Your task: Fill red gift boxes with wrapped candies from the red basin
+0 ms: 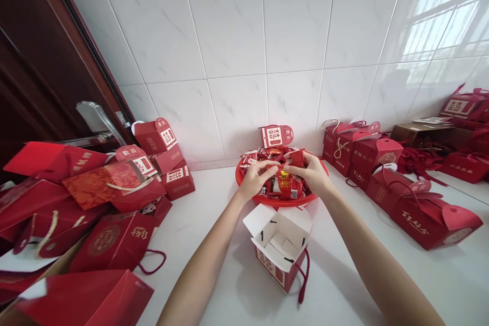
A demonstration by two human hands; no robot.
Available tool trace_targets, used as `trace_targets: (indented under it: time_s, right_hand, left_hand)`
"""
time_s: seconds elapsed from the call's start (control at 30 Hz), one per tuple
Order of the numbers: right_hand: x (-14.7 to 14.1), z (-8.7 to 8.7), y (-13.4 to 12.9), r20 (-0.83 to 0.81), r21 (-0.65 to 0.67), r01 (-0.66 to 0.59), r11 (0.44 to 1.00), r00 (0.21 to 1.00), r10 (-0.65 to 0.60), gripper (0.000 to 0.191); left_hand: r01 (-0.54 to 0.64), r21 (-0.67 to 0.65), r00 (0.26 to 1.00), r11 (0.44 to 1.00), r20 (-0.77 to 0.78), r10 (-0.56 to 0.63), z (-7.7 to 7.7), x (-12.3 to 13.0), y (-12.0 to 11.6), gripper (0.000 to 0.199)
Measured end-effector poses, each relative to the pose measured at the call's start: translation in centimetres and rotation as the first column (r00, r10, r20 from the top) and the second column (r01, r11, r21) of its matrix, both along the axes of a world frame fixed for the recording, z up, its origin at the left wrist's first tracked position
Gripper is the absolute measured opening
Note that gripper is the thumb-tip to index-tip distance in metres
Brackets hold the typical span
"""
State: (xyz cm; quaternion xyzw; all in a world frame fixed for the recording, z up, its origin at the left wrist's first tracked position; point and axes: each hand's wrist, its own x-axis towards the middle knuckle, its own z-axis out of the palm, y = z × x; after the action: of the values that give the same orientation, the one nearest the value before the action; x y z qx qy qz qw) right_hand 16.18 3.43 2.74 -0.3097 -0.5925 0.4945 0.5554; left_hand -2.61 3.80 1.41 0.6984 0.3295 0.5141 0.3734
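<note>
Where both hands meet: over the round red plastic basin (275, 203), filled with small shiny wrapped sweets (284, 183); basin on the white glossy tabletop (214, 224), near the tiled wall (237, 46).
Left hand (257, 179): grip curled at the sweets, thumb and forefinger close together; cannot tell if anything is pinched.
Right hand (311, 170): grip closed on a small red packet (295, 158), held above the sweets.
Open box: red cardboard box with white lining (278, 270); upright in front of the basin, between the forearms; flaps spread; interior visible; dark red cord handle (304, 280) hanging at its right side.
Behind basin: small red box with white label (275, 136), near the wall.
Left side: heap of red gift boxes (114, 239), some with cord handles; dark brown wooden door (42, 51) with silver metal handle (97, 121) behind.
Right side: row of closed red gift boxes (424, 221); red ribbons (420, 159) beyond.
</note>
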Motion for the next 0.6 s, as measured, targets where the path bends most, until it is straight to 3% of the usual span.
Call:
trace_targets:
  time_s: [0.13, 0.27, 0.33, 0.43, 0.6]
  right_hand:
    - [-0.4, 2.6, -3.4, 0.081, 0.006, -0.094, 0.996, 0.992, 0.093, 0.028]
    - [-1.1, 4.0, -6.4, 0.341, -0.108, -0.208, 0.972, 0.911, 0.232, 0.027]
    - [-1.6, 3.8, -7.3, 0.500, -0.110, -0.232, 0.967, 0.828, 0.255, 0.030]
    - [-2.4, 3.0, -7.7, 0.688, -0.028, -0.245, 0.969, 0.698, 0.196, 0.036]
    - [-2.7, 2.2, -7.5, 0.808, 0.047, -0.224, 0.973, 0.582, 0.095, 0.037]
  left_hand:
    - [-0.136, 0.008, 0.986, 0.991, 0.098, 0.135, 1.5, -1.9, -2.6, 0.040]
    - [-0.324, 0.064, 0.934, 0.944, 0.180, 0.309, 3.6, -4.0, -3.9, 0.043]
    - [-0.350, 0.066, 0.917, 0.935, 0.228, 0.327, 4.3, -4.6, -4.2, 0.042]
    - [-0.327, 0.053, 0.912, 0.943, 0.278, 0.301, 4.8, -4.8, -4.6, 0.040]
    - [-0.295, 0.071, 0.929, 0.953, 0.256, 0.269, 5.1, -4.3, -5.4, 0.037]
